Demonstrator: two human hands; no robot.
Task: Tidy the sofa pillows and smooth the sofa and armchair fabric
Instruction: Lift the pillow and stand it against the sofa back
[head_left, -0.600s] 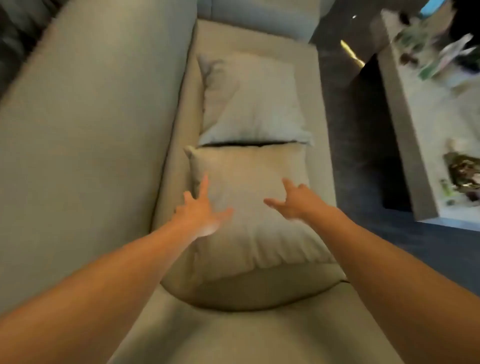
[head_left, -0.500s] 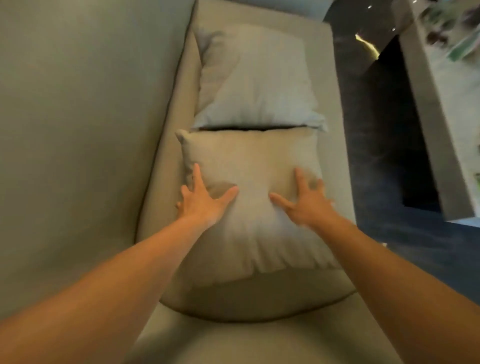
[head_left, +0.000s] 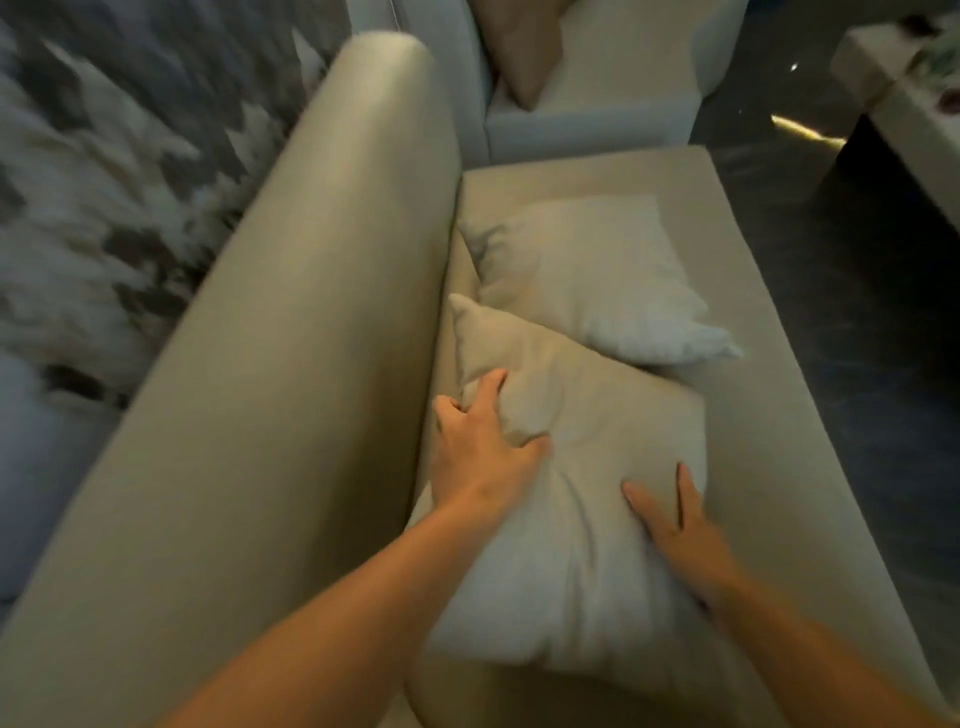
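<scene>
The sofa (head_left: 727, 218) runs away from the fingers toward the armchair (head_left: 597, 104); its backrest (head_left: 291, 322) lies just left of the left hand.

The near pillow (head_left: 582, 499) lies flat on the seat, directly under both hands. Its long axis runs from the person toward the far pillow (head_left: 592, 280), which lies beyond the fingertips, its near edge touching or slightly overlapping the near pillow.

The left hand (head_left: 483, 452) rests on the near pillow's back-left part. Its fingers (head_left: 488, 389) are curled, bunching fabric against the thumb. The right hand (head_left: 680, 525) lies flat near the pillow's right edge, fingers (head_left: 685, 483) extended and narrowly spread, gripping nothing.

Both hands are already in contact, the left further forward. Creases radiate from the left-hand grip, so the pillow likely needs lifting or plumping next.
</scene>
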